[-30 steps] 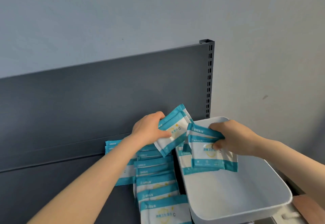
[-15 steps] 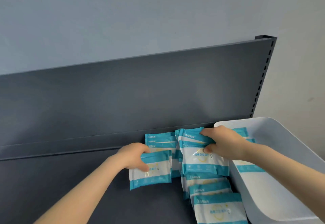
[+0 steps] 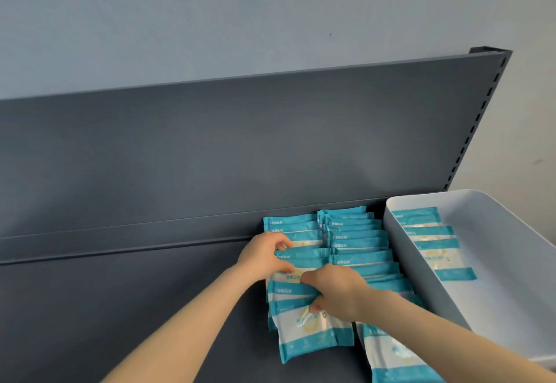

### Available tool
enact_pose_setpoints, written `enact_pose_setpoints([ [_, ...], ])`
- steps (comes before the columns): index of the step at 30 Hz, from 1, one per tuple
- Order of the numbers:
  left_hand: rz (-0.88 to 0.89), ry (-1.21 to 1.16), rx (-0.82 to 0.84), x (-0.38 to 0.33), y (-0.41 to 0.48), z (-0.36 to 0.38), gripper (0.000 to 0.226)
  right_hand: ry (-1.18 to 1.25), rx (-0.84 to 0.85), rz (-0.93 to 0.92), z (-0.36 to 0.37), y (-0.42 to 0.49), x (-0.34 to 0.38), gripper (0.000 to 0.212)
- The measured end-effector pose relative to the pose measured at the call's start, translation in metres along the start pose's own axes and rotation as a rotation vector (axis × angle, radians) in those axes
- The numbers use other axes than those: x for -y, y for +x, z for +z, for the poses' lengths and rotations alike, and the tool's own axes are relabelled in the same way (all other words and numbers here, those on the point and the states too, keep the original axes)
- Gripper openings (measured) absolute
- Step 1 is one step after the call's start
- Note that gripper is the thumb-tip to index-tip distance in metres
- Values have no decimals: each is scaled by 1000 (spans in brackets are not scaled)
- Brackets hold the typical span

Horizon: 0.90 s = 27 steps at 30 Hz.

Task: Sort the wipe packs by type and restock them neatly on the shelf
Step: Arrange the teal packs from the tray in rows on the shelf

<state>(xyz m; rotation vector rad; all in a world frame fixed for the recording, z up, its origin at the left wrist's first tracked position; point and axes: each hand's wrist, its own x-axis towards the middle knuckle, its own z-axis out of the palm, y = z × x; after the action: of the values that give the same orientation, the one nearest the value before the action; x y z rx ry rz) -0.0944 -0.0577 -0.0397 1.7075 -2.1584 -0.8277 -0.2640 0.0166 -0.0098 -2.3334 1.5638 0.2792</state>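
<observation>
White bin holds a few overlapped wipe packs; L hand & R hand, close together, each grip shelf-row packs.

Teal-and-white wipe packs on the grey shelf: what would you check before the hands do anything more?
1. Left hand grips the left row of teal-and-white wipe packs: ok.
2. Right hand pinches the same row: ok.
3. Left row straight: not ok, its front pack lies skewed.
4. Right row overlaps evenly: ok.
5. White plastic bin holds more packs: ok.
6. All packs one type: cannot tell, print too small.
</observation>
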Motion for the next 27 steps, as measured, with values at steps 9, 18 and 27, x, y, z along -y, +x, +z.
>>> enact_pose_setpoints([
  [9, -142, -234, -120, 33, -62, 9, 60, -36, -218, 42, 33, 16, -4, 43],
  [18, -92, -99, -48, 22, -94, 50, 49, -220, -133, -5, 35, 13, 5, 80],
  [27, -106, -240, -44, 23, -90, 50, 57, -245, -183, -1, 31, 8, 2, 86],
])
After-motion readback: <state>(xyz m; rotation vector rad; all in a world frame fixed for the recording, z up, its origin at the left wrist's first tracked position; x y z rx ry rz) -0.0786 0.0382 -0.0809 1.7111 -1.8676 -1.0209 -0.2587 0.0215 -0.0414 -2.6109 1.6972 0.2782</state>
